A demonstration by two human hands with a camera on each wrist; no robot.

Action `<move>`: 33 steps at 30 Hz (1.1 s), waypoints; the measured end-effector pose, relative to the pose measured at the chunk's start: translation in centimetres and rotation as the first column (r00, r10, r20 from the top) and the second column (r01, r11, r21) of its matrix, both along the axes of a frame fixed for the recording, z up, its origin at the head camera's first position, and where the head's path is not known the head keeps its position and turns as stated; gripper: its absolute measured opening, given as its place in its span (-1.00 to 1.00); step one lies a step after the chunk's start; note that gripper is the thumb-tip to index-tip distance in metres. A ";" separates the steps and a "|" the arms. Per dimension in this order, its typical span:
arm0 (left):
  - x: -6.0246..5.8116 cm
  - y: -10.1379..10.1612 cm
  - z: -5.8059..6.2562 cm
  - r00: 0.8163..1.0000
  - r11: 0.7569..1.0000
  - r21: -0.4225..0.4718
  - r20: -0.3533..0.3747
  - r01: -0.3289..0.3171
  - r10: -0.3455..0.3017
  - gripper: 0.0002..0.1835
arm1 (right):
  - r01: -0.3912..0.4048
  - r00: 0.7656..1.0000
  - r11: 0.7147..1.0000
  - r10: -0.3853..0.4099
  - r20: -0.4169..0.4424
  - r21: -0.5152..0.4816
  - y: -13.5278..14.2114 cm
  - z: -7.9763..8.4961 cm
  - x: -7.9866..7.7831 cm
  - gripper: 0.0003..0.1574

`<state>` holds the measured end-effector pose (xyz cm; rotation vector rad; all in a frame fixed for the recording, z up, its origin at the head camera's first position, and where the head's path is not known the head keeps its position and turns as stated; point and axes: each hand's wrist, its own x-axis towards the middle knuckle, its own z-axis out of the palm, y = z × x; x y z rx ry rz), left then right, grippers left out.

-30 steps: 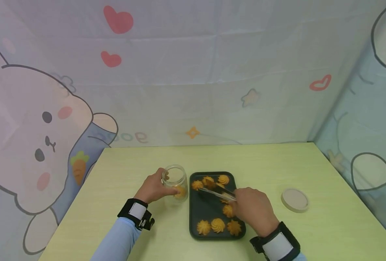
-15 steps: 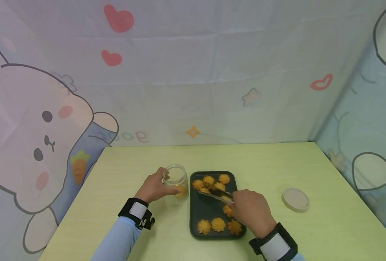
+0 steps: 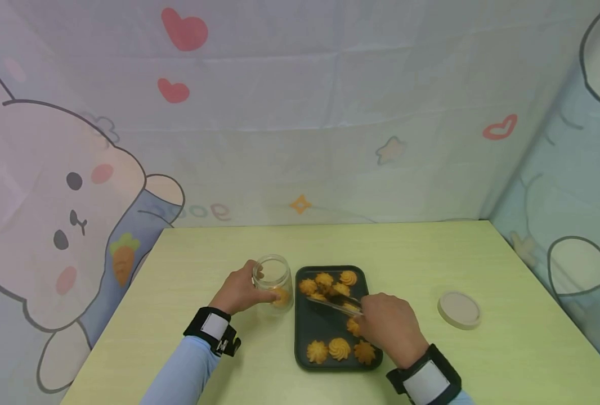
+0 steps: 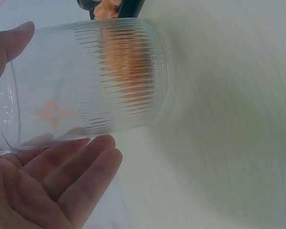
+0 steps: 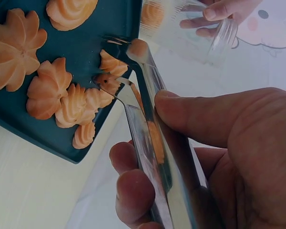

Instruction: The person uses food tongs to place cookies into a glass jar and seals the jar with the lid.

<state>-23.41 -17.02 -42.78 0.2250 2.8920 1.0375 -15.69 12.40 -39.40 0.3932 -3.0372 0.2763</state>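
My left hand [image 3: 243, 289] holds a clear glass jar [image 3: 267, 275] upright on the table, left of the tray. Thumb and fingers lie on opposite sides of the ribbed jar [image 4: 93, 81] in the left wrist view. Golden piped cookies [image 4: 126, 64] sit at its bottom. With my right hand [image 3: 391, 326] I grip metal tongs [image 5: 157, 114], their tips low over the dark baking tray [image 3: 312, 326]. Several cookies [image 3: 339, 349] lie on the tray. The tong tips are by cookies [image 5: 109, 83] near the tray's far end; whether they pinch one I cannot tell.
A round pale lid [image 3: 459, 310] lies on the light wooden table [image 3: 406, 247], right of the tray. A printed cloth backdrop [image 3: 330, 112] hangs behind and along the sides of the table.
The tongs in my right hand have shifted slightly towards me and down beside the far cookies. My left hand and the jar stay put.
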 end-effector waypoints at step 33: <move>0.3 0.0 0.2 1.000 1.000 0.006 0.009 -0.003 0.003 -0.19 | -0.018 0.991 1.000 0.015 -0.130 -0.022 1.2 2.4 0.0 -0.61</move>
